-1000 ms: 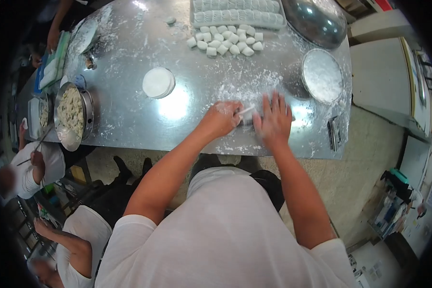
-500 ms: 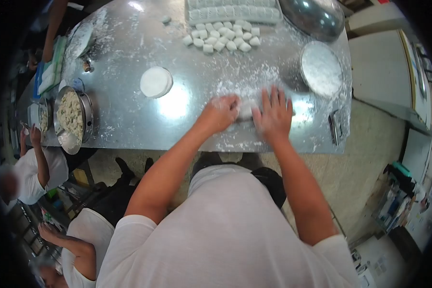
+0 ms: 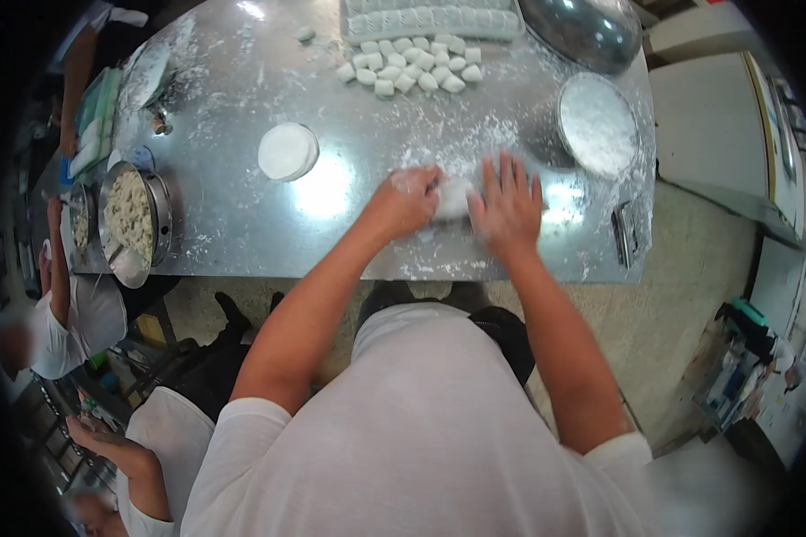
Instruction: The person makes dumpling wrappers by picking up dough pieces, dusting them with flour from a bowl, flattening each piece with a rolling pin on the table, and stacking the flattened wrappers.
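Observation:
A flattened disc of white dough (image 3: pixel 454 199) lies on the floured steel table between my hands. My left hand (image 3: pixel 409 199) is closed at its left edge, fingers pinching the rim. My right hand (image 3: pixel 509 204) lies flat at the right side, fingers stretched out and pointing away from me. Whatever is under that palm is hidden; the hand is slightly blurred. Beyond stands a group of small dough pieces (image 3: pixel 410 65). To the left sits a stack of round dough wrappers (image 3: pixel 287 151).
A bowl of flour (image 3: pixel 597 125) stands right, near a large metal bowl (image 3: pixel 585 31). A tray (image 3: pixel 432 20) of dumplings is at the back. A bowl of filling (image 3: pixel 129 215) and co-workers (image 3: pixel 85 327) are on the left. A metal tool (image 3: pixel 624 234) lies near the right edge.
More of the dough disc shows between my hands, and it looks rounder. Both hands stay in nearly the same place. A co-worker at the left has shifted an arm.

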### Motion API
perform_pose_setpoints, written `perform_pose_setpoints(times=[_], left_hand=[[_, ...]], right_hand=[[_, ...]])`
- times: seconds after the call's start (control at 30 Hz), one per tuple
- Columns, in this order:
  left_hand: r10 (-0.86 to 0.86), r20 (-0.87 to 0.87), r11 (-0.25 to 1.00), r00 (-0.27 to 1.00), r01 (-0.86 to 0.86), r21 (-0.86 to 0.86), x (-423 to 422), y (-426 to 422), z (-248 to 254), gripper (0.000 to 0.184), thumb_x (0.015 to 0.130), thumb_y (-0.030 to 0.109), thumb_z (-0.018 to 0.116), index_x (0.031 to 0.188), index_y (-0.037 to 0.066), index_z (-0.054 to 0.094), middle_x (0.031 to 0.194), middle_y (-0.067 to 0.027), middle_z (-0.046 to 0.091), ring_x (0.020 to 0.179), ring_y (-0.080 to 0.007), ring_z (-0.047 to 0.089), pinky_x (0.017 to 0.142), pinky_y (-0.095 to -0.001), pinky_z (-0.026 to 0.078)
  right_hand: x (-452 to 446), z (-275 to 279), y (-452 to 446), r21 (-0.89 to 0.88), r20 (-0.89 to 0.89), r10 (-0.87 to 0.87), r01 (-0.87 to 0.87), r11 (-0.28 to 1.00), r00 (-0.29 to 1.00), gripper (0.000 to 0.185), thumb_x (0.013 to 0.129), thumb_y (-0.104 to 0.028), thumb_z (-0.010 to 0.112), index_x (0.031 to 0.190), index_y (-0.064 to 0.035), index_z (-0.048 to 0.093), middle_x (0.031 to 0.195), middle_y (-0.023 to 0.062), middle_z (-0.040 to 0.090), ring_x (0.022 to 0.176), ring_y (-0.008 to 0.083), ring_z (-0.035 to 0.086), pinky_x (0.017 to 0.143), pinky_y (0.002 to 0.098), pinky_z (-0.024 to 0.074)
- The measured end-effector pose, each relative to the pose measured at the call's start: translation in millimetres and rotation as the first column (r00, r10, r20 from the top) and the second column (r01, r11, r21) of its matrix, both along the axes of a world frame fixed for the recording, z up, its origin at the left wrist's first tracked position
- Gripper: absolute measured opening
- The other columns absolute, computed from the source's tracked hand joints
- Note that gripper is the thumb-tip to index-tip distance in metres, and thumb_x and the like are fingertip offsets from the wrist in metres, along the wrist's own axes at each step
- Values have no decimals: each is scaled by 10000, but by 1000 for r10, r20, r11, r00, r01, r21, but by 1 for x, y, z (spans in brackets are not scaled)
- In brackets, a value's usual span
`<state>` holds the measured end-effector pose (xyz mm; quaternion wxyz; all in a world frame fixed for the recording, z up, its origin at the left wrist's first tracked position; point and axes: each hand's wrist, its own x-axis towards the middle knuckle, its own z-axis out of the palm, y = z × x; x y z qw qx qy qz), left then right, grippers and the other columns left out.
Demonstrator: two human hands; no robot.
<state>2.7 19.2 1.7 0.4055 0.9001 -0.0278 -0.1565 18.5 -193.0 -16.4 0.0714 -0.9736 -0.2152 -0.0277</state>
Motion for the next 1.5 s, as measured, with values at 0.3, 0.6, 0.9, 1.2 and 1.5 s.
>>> perform_pose_setpoints(times=[0.3,0.6,0.9,1.2,1.5], left_hand=[[71,125,997,990,-76,33,9,-8,1,207,902,168,609,1052,33,657,1039,-199,687,1037,-383,635,924,-468,496],[44,139,995,989,-55,83,6,-6,-5,269,900,160,629,1148,57,646,1061,-199,696,991,-382,661,922,-461,498],[117,-134,975,984,-139,-172,-15,11,-21,240,889,149,623,1096,28,621,937,-182,670,935,-387,646,850,-459,499],[-62,221,989,973,29,148,15,-1,-12,284,906,194,648,1147,42,654,994,-201,686,973,-388,656,917,-492,495],[81,-94,994,992,-88,-69,-1,5,8,250,894,103,617,1127,12,619,1004,-161,692,926,-312,669,852,-404,513]], right_hand=[[-40,-17,-17,128,26,-2,-2,992,1000,619,921,-440,598,1404,-54,563,1484,209,501,1389,404,436,1161,548,273],[40,-5,31,69,87,-110,104,992,990,669,939,-464,573,1466,-59,500,1530,231,435,1426,394,391,1189,540,247],[-63,-19,-31,146,39,54,-59,988,998,627,920,-432,605,1414,-50,547,1497,221,474,1381,406,437,1123,554,322],[20,-7,22,84,117,-62,53,995,991,636,932,-445,587,1431,-54,536,1512,220,466,1395,409,426,1164,545,289],[10,-2,17,18,30,-1,0,1000,1000,655,942,-468,555,1451,-58,518,1522,224,450,1420,403,396,1168,537,277]])
